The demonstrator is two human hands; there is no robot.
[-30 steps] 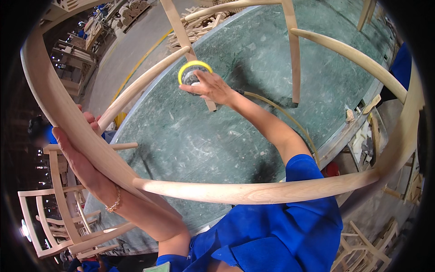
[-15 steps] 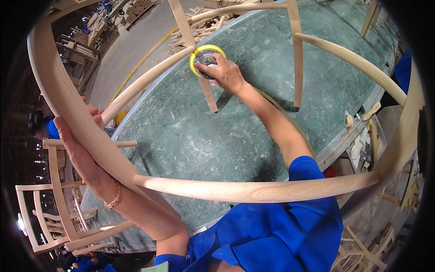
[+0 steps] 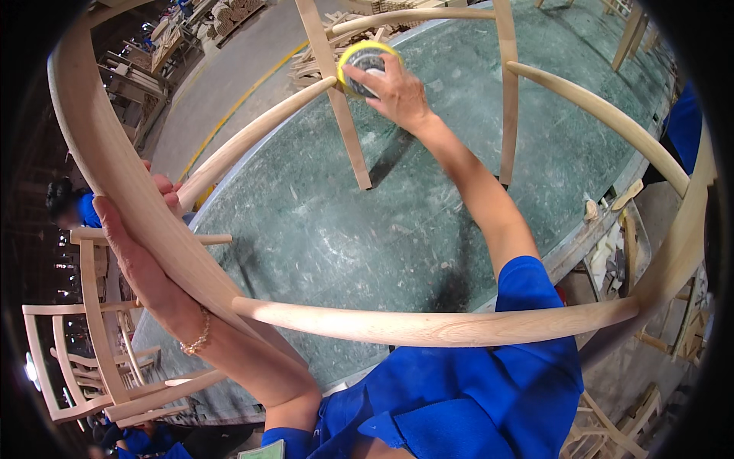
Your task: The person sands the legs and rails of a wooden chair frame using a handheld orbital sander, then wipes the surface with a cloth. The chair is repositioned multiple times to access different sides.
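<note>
A pale wooden chair frame [image 3: 436,327] stands over a green worktop, its slim legs and curved rails spread around my arms. My left hand [image 3: 136,256] wraps around the broad curved wooden piece at the left, thumb on the near side and fingertips showing beyond it. At the far side, my right hand [image 3: 404,93] grips a round sander [image 3: 367,63] with a dark body and a yellow rim. The sander is tilted beside the far left leg [image 3: 348,126], near where the left rail [image 3: 260,134] joins it. Whether its disc touches the wood I cannot tell.
The scuffed green worktop [image 3: 329,245] has a curved-looking edge. More chair frames [image 3: 95,321] stand at the left. Loose wood pieces lie on the floor beyond the far edge. White scraps [image 3: 608,252] sit at the right. Another person in blue [image 3: 86,210] is at the far left.
My right hand has moved the sander away and to the right, from in front of the far left leg to beside it. My left hand keeps its grip, and the frame has shifted slightly.
</note>
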